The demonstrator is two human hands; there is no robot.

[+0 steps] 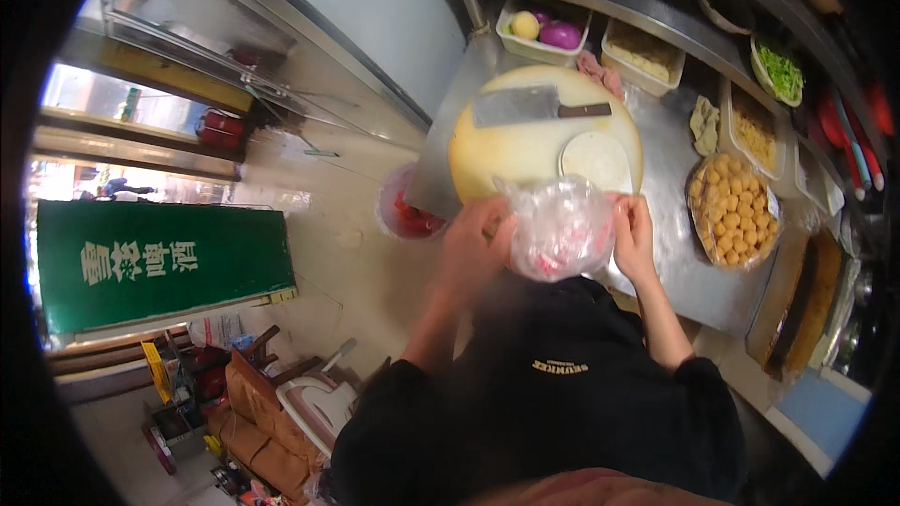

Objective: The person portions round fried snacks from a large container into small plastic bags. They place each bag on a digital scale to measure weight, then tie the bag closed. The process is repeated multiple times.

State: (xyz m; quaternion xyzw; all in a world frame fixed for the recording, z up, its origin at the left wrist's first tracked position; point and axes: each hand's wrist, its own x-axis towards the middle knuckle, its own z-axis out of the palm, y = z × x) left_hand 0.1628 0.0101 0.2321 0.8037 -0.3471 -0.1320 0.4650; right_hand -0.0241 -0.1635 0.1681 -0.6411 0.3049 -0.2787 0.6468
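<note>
A crumpled clear plastic bag [562, 225] with red marks is stretched between my hands, at the near edge of a round chopping board [492, 154]. My left hand [478, 242], blurred, grips the bag's left side. On the other side my right hand [634, 235] pinches the bag between thumb and fingers. I cannot tell what, if anything, is inside it. Just beyond the bag lies a white round disc [596, 154], partly covered by it. Farther back on the board, a cleaver [520, 105] rests flat, its dark handle pointing right.
The board stands on a steel worktable [668, 133]. Along its back are a tub of onions [541, 39], another food tub [643, 60] and a pink cloth [600, 74]. Bagged fried balls [735, 211] sit at right. A reddish bucket [411, 207] stands left, beside the table.
</note>
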